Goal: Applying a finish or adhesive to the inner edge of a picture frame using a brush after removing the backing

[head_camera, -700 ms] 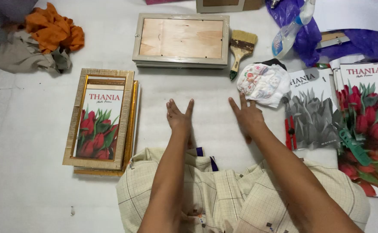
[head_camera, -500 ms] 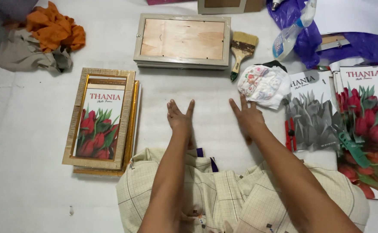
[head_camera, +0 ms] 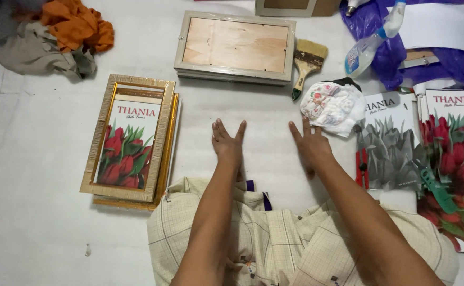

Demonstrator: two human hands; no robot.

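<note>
**Both hands flat on the white floor, between the frames**

The left hand [head_camera: 228,144] and right hand [head_camera: 311,147] rest palm down on the white floor [head_camera: 31,222], fingers spread, each grip open and holding nothing. They lie side by side, a little apart, just in front of the wooden-backed frame [head_camera: 235,46], which lies face down on the floor beyond the fingertips.

Left of that frame and nearer the person lies a gold frame [head_camera: 129,140] with a red tulip print inside, stacked on another gold frame; it is near the left hand but apart from it. Just right of the wooden-backed frame lies a paintbrush [head_camera: 307,62], and below the brush a crumpled patterned cloth [head_camera: 333,106], just beside the right hand's fingertips. Further right are flower prints, one grey [head_camera: 388,143] and one red [head_camera: 457,153], a spray bottle [head_camera: 372,42] and a purple bag [head_camera: 454,63]. Far left of the frame sits a heap of orange and grey rags [head_camera: 57,34]
</note>
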